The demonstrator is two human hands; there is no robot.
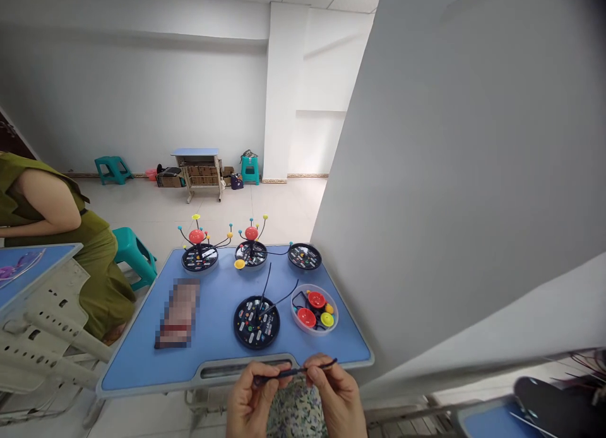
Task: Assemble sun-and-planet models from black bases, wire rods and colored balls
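My left hand (254,394) and my right hand (335,394) are at the desk's near edge, both closed on a thin black rod (296,370). The rod lies crosswise between them, thicker at the left and slightly curved at the right end; whether it is one piece or two joined I cannot tell. Just beyond stands a round black base (255,337) with printed labels and two curved black arms rising from it. Right of the base, a clear plastic bowl (294,327) holds red half-shells, yellow and orange pieces, and black parts.
Two planet models (196,236) (251,234) with red balls stand at the desk's back, beside another round black base (305,256). A blurred-out flat item (180,312) lies left on the blue desk (218,324). A wall (426,204) rises at right; a seated person (89,255) is at left.
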